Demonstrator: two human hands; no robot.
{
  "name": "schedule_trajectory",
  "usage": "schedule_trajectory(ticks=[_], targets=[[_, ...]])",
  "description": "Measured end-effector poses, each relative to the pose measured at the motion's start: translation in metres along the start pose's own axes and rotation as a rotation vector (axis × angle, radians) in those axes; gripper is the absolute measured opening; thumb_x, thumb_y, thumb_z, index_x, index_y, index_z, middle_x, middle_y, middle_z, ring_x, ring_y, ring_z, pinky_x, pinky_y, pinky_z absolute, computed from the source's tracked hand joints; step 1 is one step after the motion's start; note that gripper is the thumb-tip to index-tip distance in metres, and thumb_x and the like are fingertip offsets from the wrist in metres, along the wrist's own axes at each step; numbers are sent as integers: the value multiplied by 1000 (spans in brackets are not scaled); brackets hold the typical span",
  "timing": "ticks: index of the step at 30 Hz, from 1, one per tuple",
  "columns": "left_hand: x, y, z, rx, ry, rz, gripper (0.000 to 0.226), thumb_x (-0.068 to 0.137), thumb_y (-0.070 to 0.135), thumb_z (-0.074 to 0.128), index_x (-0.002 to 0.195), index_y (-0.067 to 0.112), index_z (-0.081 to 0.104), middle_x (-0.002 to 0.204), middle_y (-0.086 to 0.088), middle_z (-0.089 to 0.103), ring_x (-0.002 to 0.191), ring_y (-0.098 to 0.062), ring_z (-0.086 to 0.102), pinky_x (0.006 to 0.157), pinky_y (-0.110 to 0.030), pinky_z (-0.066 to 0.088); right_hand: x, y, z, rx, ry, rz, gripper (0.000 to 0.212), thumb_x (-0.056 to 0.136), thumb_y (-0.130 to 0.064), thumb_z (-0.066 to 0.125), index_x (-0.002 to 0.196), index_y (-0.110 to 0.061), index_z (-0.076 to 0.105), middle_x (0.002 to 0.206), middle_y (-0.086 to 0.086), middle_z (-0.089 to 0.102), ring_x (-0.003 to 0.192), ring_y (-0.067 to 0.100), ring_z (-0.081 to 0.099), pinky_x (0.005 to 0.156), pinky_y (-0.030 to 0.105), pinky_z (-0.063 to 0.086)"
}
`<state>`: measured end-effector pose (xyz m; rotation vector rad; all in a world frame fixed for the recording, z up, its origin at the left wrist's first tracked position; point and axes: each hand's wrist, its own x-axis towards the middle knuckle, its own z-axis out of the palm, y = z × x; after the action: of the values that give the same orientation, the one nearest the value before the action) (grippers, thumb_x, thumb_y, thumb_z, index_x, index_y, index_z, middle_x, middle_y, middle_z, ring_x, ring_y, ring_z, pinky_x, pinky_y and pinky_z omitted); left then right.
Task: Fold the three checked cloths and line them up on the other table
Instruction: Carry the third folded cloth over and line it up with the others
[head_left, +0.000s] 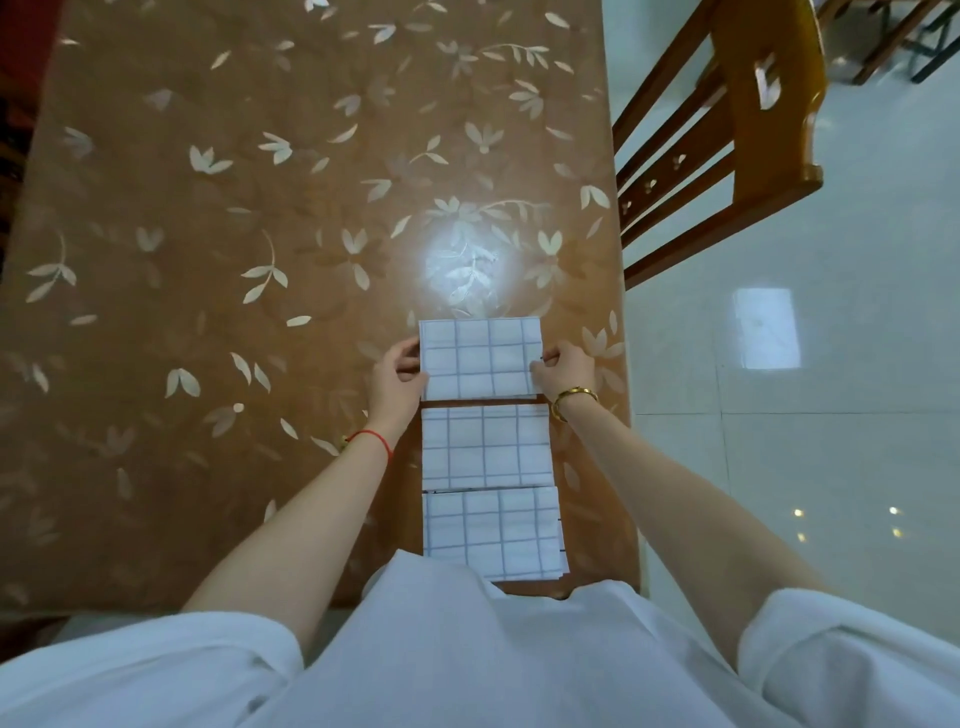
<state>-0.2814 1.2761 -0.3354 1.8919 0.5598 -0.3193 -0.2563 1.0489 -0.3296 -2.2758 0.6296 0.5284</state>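
Three folded checked cloths, white with a thin grey grid, lie in one column on the table near its right edge. The far checked cloth lies flat with a hand on each side. The left hand pinches its left edge with curled fingers, and the right hand pinches its right edge in the same way. A narrow strip of table shows between this cloth and the middle checked cloth, which lies flat between the two forearms with neither hand on it. The near checked cloth meets the middle one's lower edge and lies by the table's near edge. Small dark marks sit on its right edge, too small to read. A red string bracelet circles the left wrist and a gold bangle the right. The table has a glossy brown cover printed with pale leaves and flowers, with a bright patch of glare just beyond the far cloth. The person's white top fills the bottom of the view. To the right are a pale tiled floor and a wooden chair.
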Motion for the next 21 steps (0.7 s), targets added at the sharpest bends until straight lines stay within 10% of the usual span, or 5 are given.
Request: schedule_trajectory(ticks=[21], targets=[[-35, -8, -11, -12, 170, -81, 36, 89, 12, 69, 123, 11, 59, 109, -4, 67, 94, -19, 64, 71, -15, 45, -52, 35, 2, 204, 200, 151, 10, 89, -21, 61, 85, -13, 57, 69, -6, 54, 69, 16, 53, 66, 27, 41]])
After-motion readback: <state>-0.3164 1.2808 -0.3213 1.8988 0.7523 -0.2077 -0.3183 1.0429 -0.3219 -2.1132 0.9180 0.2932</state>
